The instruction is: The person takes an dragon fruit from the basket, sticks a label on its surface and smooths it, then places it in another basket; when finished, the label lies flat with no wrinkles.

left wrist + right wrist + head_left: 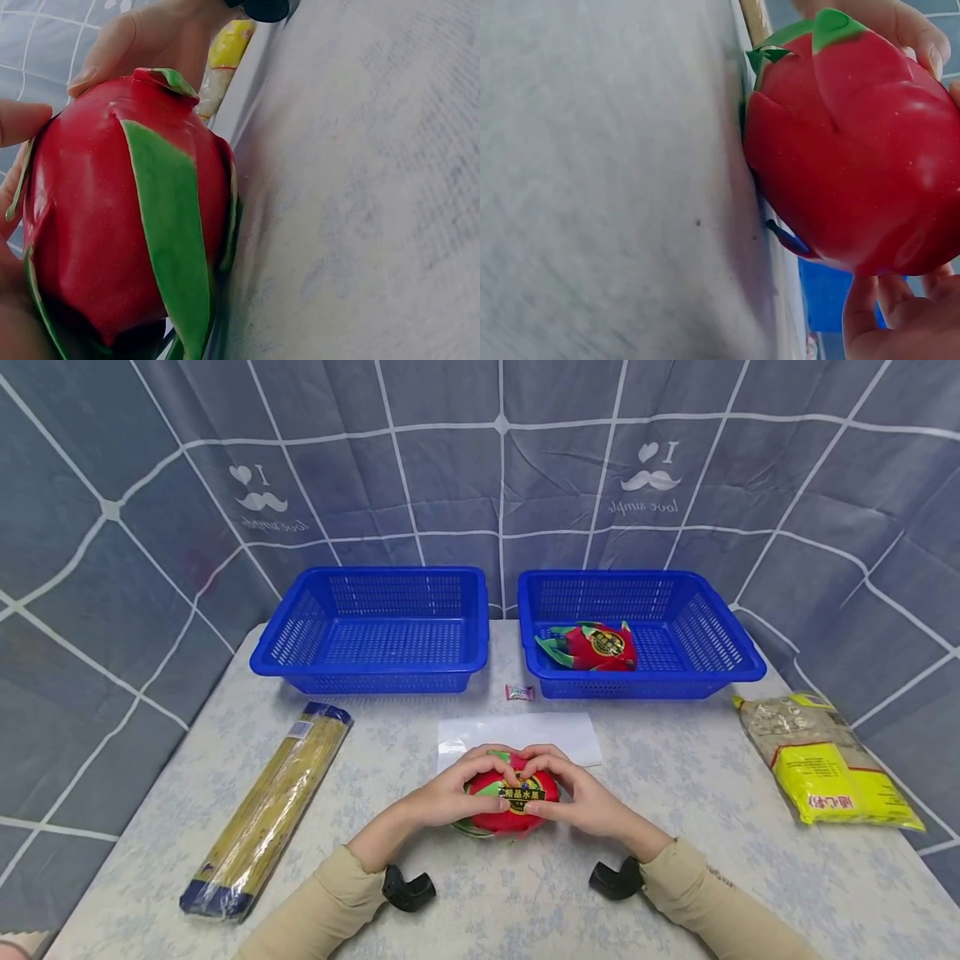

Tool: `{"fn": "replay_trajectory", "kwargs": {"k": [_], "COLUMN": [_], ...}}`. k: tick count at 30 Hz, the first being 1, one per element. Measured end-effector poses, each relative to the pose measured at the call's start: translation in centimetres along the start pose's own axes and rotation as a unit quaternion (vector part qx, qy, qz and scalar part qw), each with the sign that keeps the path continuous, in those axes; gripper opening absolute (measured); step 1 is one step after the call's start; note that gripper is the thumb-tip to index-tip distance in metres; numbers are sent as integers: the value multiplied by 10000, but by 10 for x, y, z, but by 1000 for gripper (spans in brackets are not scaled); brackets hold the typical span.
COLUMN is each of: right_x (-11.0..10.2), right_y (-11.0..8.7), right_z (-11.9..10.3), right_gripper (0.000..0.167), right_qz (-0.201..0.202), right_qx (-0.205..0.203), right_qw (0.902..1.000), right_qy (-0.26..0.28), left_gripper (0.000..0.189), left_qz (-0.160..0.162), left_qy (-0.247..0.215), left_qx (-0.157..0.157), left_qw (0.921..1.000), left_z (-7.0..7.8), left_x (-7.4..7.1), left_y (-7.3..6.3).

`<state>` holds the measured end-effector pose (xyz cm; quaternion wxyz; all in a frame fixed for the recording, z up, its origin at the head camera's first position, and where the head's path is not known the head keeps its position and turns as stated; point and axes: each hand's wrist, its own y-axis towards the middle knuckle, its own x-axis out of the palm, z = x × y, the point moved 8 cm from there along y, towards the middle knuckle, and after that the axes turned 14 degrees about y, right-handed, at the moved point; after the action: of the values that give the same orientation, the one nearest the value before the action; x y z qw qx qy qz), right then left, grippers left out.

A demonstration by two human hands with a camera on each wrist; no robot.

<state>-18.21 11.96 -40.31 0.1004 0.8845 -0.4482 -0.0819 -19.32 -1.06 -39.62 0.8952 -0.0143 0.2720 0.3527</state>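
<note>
A red dragon fruit [523, 793] with green scales and a black-and-gold label lies on the tablecloth, in front of a white sheet. My left hand [450, 793] grips its left side, thumb across the front and fingers over the top. From the other side my right hand [588, 802] holds it the same way. Close up in the left wrist view, the fruit [90, 195] shows a long green scale, with the right hand beyond it. Its smooth red end [855, 150] fills much of the right wrist view, and fingers touch it from above and below.
Behind stand two blue baskets, the left one [375, 681] and the right one [637, 685], which holds another dragon fruit [600, 647]. A small wrapped candy [520, 693] lies near the white sheet [547, 735]. Long packaged noodles [270, 810] lie left, a yellow-labelled bag [832, 768] right.
</note>
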Motion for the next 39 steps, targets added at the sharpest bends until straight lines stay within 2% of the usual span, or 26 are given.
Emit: {"fn": "replay_trajectory", "kwargs": {"k": [5, 8, 12, 15, 20, 23, 27, 30, 33, 35, 39], "right_x": [-1, -2, -2, -3, -7, -7, -5, -4, -1, 1, 2], "right_y": [0, 1, 1, 1, 1, 1, 1, 0, -1, -1, -2], "right_z": [1, 2, -2, -4, -1, -2, -6, -9, -14, -15, -13], "right_gripper": [29, 31, 31, 25, 16, 16, 12, 12, 12, 11, 8], "right_qz": [133, 312, 360, 243, 200, 357, 848, 1214, 1396, 1452, 1403], "right_qx": [67, 63, -102, -147, 144, 125, -45, -224, -451, -505, -370], "right_qw": [9998, 9991, 9985, 9992, 9997, 9993, 9954, 9904, 9859, 9836, 9842], "right_qy": [-103, -272, -405, -294, 93, -36, -450, -627, -807, -947, -1017], "left_gripper": [26, 28, 26, 26, 29, 26, 21, 16, 15, 16, 18], "left_qz": [-117, -73, 8, -35, -91, 78, 517, 931, 1199, 1233, 1009], "left_qy": [-18, -94, -436, -720, -750, -544, -301, -158, -58, -120, -533], "left_qx": [-141, -188, -229, -188, -78, 73, 272, 217, 51, -27, -108], "left_qw": [9998, 9998, 9988, 9972, 9971, 9985, 9978, 9953, 9928, 9923, 9934], "left_z": [-3, -4, -5, -6, -6, -4, -2, -1, -3, -4, -6], "left_x": [2, 1, -1, -2, -2, -2, -3, -5, -6, -7, -7], "left_y": [-1, -1, -1, 0, 1, 2, 3, 3, 3, 3, 4]}}
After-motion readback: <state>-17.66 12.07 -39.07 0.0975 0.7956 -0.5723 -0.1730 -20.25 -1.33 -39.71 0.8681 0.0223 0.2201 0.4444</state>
